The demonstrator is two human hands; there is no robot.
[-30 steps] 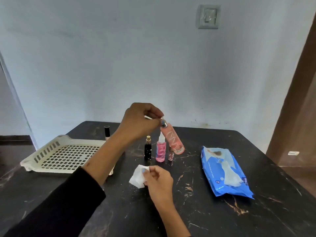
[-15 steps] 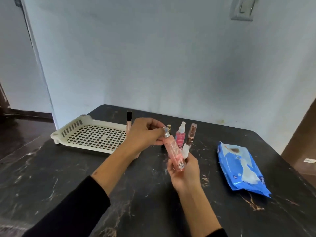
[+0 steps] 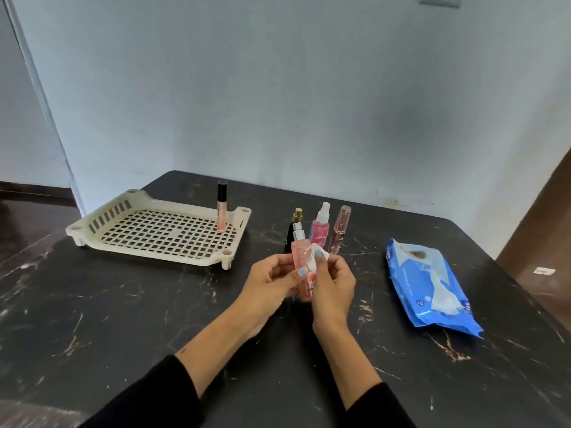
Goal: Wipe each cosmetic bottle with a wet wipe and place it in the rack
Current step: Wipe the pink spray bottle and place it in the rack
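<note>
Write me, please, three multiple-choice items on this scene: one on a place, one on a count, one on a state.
1. Where does the tube with the black cap stand?
A. in the rack
B. on the wipes pack
C. in a hand

2. How many bottles stand on the table between rack and pack?
A. one
B. three
C. five

3. What is the state of the pink bottle?
A. lying in the rack
B. held in both hands with a wet wipe
C. standing on the pack

Answers: 1 A, it stands upright on the rack's grid. 2 B, a black one, a pink sprayer and a slim one. 3 B, the left hand and right hand hold it.
</note>
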